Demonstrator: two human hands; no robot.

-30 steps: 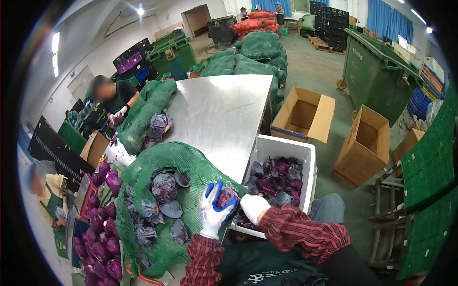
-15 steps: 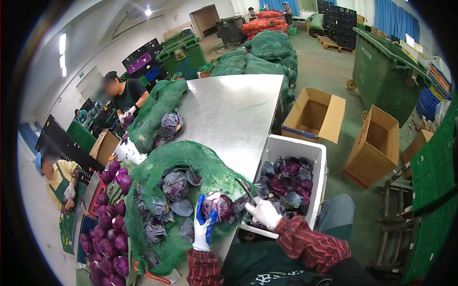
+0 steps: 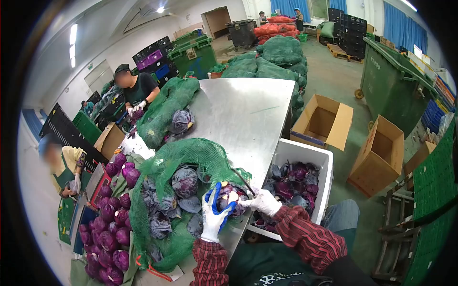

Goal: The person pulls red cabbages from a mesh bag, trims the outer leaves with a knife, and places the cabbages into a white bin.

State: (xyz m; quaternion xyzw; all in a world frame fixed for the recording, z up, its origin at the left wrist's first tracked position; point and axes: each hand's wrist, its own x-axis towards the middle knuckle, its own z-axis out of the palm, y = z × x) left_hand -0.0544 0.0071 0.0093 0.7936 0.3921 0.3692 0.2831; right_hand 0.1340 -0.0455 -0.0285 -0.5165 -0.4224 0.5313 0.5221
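My left hand (image 3: 214, 215), in a white and blue glove, grips a red cabbage (image 3: 233, 197) from its left side, at the near edge of the metal table. The cabbage shows a pale cut stem. In my right hand (image 3: 264, 202), also gloved, is a knife (image 3: 245, 183), its dark blade slanting up and left above the cabbage. The right fingers are close against the cabbage's right side. Left of it, a green mesh bag (image 3: 193, 148) lies open with several untrimmed cabbages (image 3: 185, 183) and loose outer leaves in it.
A white foam box (image 3: 326, 183) of purple leaves stands at my right. Trimmed cabbages (image 3: 109, 240) are heaped at the left. The metal table (image 3: 243, 109) stretches ahead, with another mesh bag (image 3: 167, 112). Cardboard boxes (image 3: 381, 157) stand on the floor. Two co-workers (image 3: 140, 88) work at the left.
My right hand with the knife has come left, from over the foam box edge to the cabbage. The left hand still holds the cabbage, its fingers now spread more around it. The view has shifted slightly.
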